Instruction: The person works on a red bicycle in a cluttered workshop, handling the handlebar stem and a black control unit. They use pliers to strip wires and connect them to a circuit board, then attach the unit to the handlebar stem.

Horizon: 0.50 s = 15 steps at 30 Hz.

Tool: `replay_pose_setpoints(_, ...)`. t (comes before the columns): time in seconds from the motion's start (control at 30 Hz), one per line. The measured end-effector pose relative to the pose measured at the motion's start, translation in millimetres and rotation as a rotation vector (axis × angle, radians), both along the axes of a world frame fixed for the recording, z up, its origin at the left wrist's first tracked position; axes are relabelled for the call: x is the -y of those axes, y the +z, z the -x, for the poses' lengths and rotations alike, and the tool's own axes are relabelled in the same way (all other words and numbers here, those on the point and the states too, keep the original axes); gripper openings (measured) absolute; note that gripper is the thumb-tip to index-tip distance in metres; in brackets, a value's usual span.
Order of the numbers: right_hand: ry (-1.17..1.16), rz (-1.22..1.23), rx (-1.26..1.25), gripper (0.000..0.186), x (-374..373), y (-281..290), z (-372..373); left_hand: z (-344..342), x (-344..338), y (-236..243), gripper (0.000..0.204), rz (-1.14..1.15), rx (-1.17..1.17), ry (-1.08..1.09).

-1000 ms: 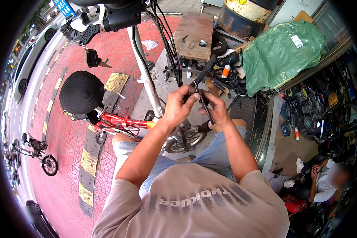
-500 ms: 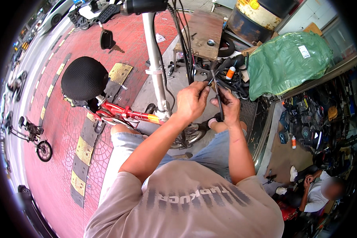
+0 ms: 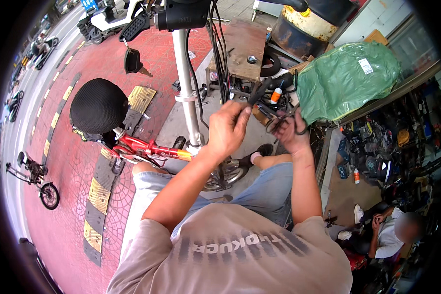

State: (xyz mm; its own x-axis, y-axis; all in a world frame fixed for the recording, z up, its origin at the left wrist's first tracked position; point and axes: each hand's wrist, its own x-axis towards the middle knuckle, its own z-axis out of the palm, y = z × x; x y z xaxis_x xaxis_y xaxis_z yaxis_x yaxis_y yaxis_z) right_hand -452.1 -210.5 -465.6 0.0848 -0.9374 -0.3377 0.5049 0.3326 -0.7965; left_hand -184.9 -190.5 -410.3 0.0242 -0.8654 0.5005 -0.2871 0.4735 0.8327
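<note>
My left hand (image 3: pixel 228 128) is closed, thumb against the fingers, on a dark slim piece (image 3: pixel 254 97) whose kind I cannot make out. It is just right of the white stem of a red folding bicycle (image 3: pixel 154 148). My right hand (image 3: pixel 293 134) is to its right, fingers curled around what look like dark scissors (image 3: pixel 301 128), blurred by motion. The two hands are apart. Several black cables (image 3: pixel 220 54) hang from the handlebar beyond my left hand.
A wooden stool (image 3: pixel 237 49) stands ahead, a rusty drum (image 3: pixel 304 32) behind it. An orange-and-white bottle (image 3: pixel 276 95) is among parts beyond my right hand. At right are a green plastic-covered bundle (image 3: pixel 348 81) and a seated person (image 3: pixel 389 235). The black saddle (image 3: pixel 99 105) is at left.
My right hand has moved right, away from my left, and turned with the dark scissors. My left hand has shifted slightly left and down. The whole view has shifted a little.
</note>
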Motion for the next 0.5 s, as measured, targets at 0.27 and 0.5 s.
replay_pose_setpoints(0.27,-0.019,-0.006,-0.087,0.051,-32.0,-61.6,-27.5,-25.0,13.6,51.1,0.026,0.103,-0.16,-0.03)
replay_pose_setpoints(0.5,0.03,0.39,-0.901,0.048,-56.1,3.2,-46.1,-6.0,8.3,7.9,0.018,-0.28,0.014,-0.052)
